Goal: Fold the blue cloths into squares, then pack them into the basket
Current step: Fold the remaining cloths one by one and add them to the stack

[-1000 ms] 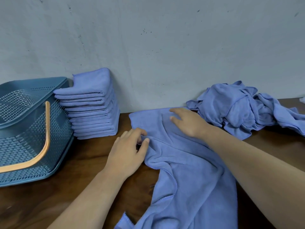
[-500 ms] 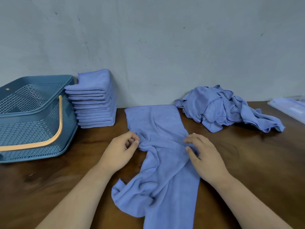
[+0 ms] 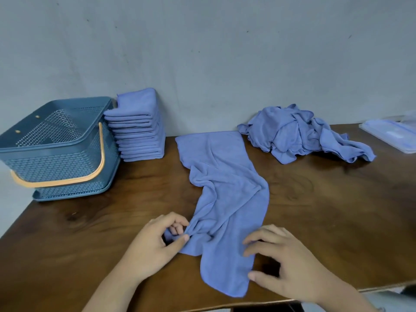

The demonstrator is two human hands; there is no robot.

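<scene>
**A:** As you read from the left, what comes first?

**B:** A blue mesh basket [image 3: 56, 170] at the table's far left corner. Its orange handle [image 3: 102, 152] is folded down across the near side. Just beside its right wall is a stack of folded cloths [image 3: 139, 136], squared up and set against the wall.

**A:** So the stack is between the basket and the work?

**B:** Yes, it stands between the basket and the far end of the open cloth [image 3: 225, 176]. That cloth lies rumpled down the middle of the table, running from near the wall to the front edge.

**A:** And the hands?

**B:** The left hand [image 3: 155, 246] pinches a bunched bit of the cloth's near left edge between thumb and curled fingers. The right hand [image 3: 288, 264] has its fingertips at the cloth's near right edge and its thumb by the lower corner. It is blurred, so I cannot tell whether it grips the cloth or only touches it.

**A:** What is further right?

**B:** A heap of loose cloths [image 3: 297, 134], unfolded, close to the wall and just beside the open cloth's far right corner. Past that, at the right edge, is a flat clear plastic item [image 3: 391, 134], cut off by the frame.

**A:** What about the surface and the room?

**B:** The table [image 3: 90, 233] is dark brown wood with a visible grain and a slight sheen. Behind it is a plain grey wall [image 3: 202, 52] with a few scuffs and specks.
</scene>
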